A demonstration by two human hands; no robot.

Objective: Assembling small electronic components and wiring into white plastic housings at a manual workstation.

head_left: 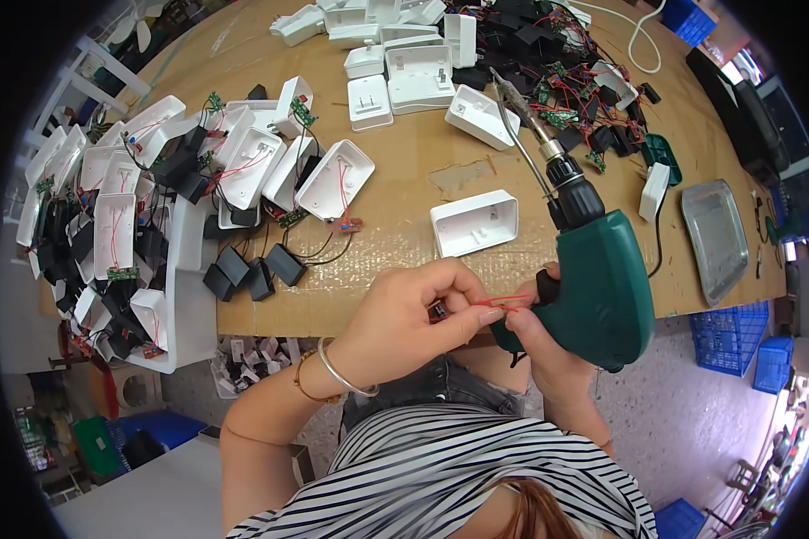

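Thin red wires (511, 300) run between my two hands above the table's near edge. My left hand (418, 314) is closed, pinching them between thumb and finger; a small dark part shows partly under its fingers. In my right hand (553, 355) is a green soldering gun (609, 283), its metal tip pointing away and up to the left. The thumb and fingertips of that hand also meet at the wires' right end. Just beyond my hands lies an open white plastic housing (476, 226).
At left, a white bin (191, 269) overflows with white housings, black blocks and green circuit boards. More white housings (420, 76) and a tangle of wired black parts (535, 58) lie at the far side. A metal tray (717, 242) sits at right; blue crates (733, 337) stand below.
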